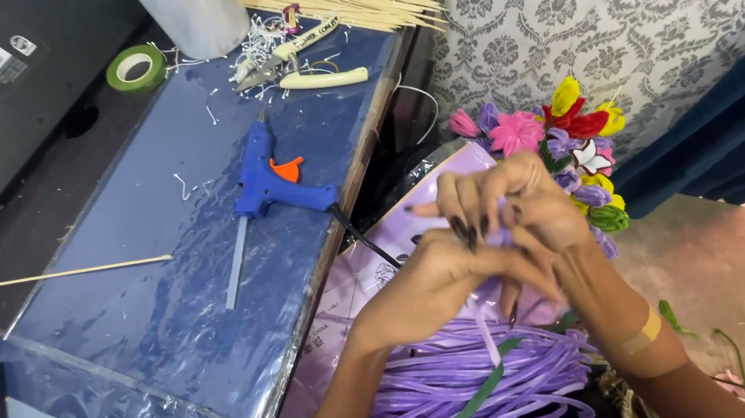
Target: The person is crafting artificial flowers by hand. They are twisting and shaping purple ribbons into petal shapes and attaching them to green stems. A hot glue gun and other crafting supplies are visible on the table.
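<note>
Overhead, hands (489,240) pinching purple strip (498,236)

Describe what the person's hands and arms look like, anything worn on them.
Both forearms are bare, with no sleeves in view. The left hand has long, dark-painted nails on its fingers. The right hand carries a tan adhesive bandage across the wrist. No rings or watch are visible.
</note>
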